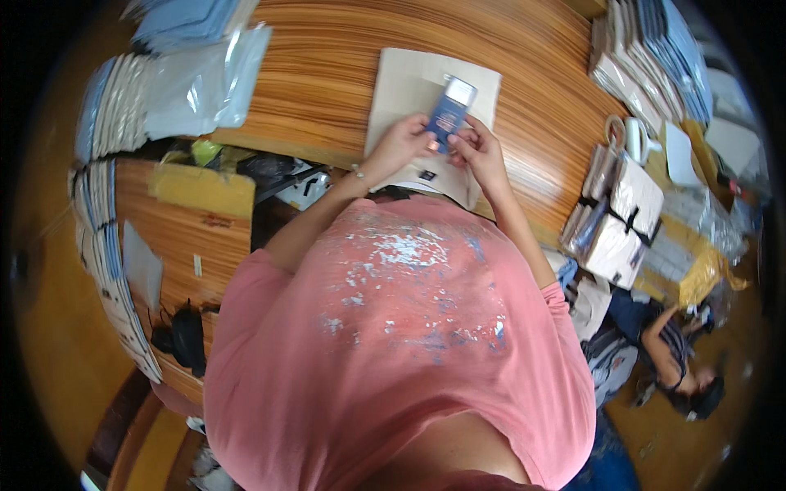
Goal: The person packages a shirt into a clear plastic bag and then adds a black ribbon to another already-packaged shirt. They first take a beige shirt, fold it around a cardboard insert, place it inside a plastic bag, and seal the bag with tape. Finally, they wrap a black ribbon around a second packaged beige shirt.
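In front of my chest I hold a dark blue tag (449, 113) with a white patch at its upper end. My left hand (408, 141) pinches its lower left edge. On the other side, the fingers of my right hand (480, 150) are closed on its lower right edge. Below the tag a flat, beige folded cloth (396, 84) lies on the wooden table (327, 74). A small dark label (426, 175) shows on the cloth near the table's front edge. My fingers hide part of the tag's lower end.
Stacks of blue and beige packets in clear plastic (192, 86) stand at the left. More packet stacks (647, 61) are at the far right. Nearer right are a strapped bundle (626, 209), a tape roll (616, 131) and a yellowish carton (679, 254). Another person (679, 360) is at the lower right.
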The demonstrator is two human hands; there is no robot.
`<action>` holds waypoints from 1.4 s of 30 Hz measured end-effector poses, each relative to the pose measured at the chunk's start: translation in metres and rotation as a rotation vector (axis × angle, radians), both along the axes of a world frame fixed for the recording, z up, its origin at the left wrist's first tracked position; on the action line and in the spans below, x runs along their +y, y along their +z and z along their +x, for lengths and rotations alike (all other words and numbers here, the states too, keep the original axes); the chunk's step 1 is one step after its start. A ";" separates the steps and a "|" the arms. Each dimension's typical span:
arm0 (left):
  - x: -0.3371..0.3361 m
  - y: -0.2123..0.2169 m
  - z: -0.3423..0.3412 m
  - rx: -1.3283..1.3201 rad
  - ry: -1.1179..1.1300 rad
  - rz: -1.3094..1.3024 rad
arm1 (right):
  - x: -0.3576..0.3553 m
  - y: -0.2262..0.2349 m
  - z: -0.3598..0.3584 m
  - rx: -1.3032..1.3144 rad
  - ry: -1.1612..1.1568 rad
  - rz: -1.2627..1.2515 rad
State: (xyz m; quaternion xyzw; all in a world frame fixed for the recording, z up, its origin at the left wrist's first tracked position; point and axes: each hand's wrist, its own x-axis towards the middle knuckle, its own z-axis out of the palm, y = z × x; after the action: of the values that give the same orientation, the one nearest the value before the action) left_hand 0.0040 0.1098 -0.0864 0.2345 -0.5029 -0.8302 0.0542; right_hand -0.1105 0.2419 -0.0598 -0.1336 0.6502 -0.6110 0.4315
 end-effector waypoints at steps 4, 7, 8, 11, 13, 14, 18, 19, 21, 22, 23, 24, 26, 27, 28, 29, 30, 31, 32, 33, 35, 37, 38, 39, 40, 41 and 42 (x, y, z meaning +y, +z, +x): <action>-0.022 0.006 0.016 0.031 0.045 -0.669 | -0.001 -0.024 -0.013 0.250 -0.035 0.053; -0.098 0.032 0.052 -0.116 0.404 -1.163 | 0.008 -0.018 -0.023 0.798 -0.019 0.247; -0.130 0.035 0.072 -0.219 0.528 -1.357 | 0.008 -0.013 -0.027 0.826 -0.047 0.239; -0.216 0.037 0.130 -0.516 1.007 -1.572 | -0.015 0.003 -0.033 0.819 -0.016 0.163; -0.273 0.011 0.172 -0.506 1.510 -1.422 | -0.048 0.025 -0.023 0.794 0.109 0.142; -0.291 0.009 0.190 -0.501 1.454 -1.265 | -0.063 0.018 -0.021 0.756 0.168 0.087; -0.308 0.019 0.209 -0.500 1.159 -0.935 | -0.140 0.031 0.032 0.722 0.487 0.035; -0.307 0.022 0.212 -0.356 1.032 -0.708 | -0.159 0.030 0.047 0.736 0.555 0.019; -0.302 0.045 0.209 -0.408 0.815 -0.631 | -0.193 0.028 0.074 0.795 0.691 -0.046; -0.299 0.067 0.202 -0.600 0.728 -0.772 | -0.209 0.027 0.086 0.841 0.761 -0.096; -0.301 0.079 0.197 -0.795 0.634 -0.907 | -0.224 0.030 0.099 0.835 0.794 -0.147; -0.313 0.078 0.194 -0.660 0.735 -1.176 | -0.238 0.032 0.112 0.828 0.824 -0.197; -0.342 0.078 0.184 -0.332 0.925 -1.694 | -0.264 0.039 0.134 0.814 0.869 -0.278; -0.353 0.080 0.175 -0.460 0.793 -1.634 | -0.275 0.042 0.145 0.803 0.884 -0.309; -0.364 0.067 0.169 -0.640 0.760 -1.625 | -0.284 0.043 0.155 0.790 0.896 -0.333; -0.374 0.044 0.168 -0.833 0.730 -1.607 | -0.292 0.046 0.165 0.753 0.894 -0.327; -0.382 0.022 0.167 -1.019 0.695 -1.581 | -0.302 0.048 0.173 0.719 0.888 -0.321; -0.387 0.006 0.170 -0.960 0.718 -1.571 | -0.314 0.050 0.176 0.691 0.876 -0.318; -0.391 -0.006 0.177 -0.899 0.738 -1.562 | -0.328 0.048 0.174 0.722 0.801 -0.345; -0.395 -0.016 0.181 -0.839 0.755 -1.551 | -0.345 0.042 0.172 0.751 0.726 -0.370; -0.400 -0.026 0.190 -0.706 0.807 -1.498 | -0.382 0.037 0.169 0.827 0.581 -0.408; -0.405 -0.041 0.194 -0.576 0.887 -1.433 | -0.425 0.031 0.165 0.901 0.489 -0.394; -0.411 -0.052 0.193 -0.506 0.940 -1.397 | -0.447 0.021 0.163 0.925 0.467 -0.365; -0.416 -0.058 0.191 -0.437 0.990 -1.359 | -0.463 0.015 0.163 0.949 0.446 -0.336; -0.414 -0.056 0.191 -0.418 1.071 -1.393 | -0.474 0.013 0.170 1.094 0.465 -0.268; -0.404 -0.052 0.189 -0.396 1.157 -1.426 | -0.483 0.014 0.179 1.242 0.481 -0.200; -0.400 -0.046 0.185 -0.372 1.240 -1.457 | -0.491 0.015 0.184 1.388 0.491 -0.127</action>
State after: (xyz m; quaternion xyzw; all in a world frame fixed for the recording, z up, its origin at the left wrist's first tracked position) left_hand 0.1888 -0.2898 -0.1322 0.4940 -0.6812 -0.0894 0.5329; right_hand 0.0736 -0.2495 -0.0448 -0.6557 0.6882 -0.3082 0.0366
